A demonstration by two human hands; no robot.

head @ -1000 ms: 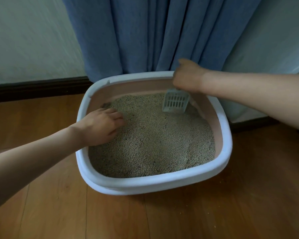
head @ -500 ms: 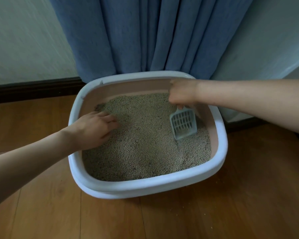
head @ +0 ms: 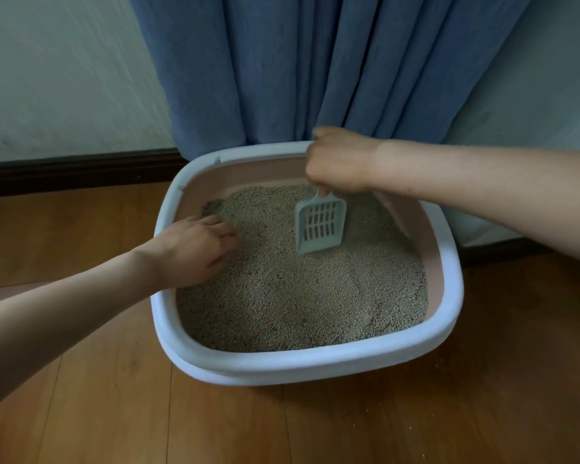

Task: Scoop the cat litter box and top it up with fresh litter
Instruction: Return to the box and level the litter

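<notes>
Scooping step: the right hand [head: 340,160] grips the scoop [head: 320,222] (1 empty blade) below it; the left hand [head: 195,251] rests loosely open on litter [head: 298,296]; next, dig forward.

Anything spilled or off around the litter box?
Yes: stray litter granules dot the wood floor in front of and right of the litter box. A darker patch sits at the back-left corner of the litter, unlike the even grey elsewhere.

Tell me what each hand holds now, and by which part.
The right hand holds the slotted litter scoop by its handle, blade down in the litter. The left hand holds nothing; it rests on the litter box edge.
</notes>
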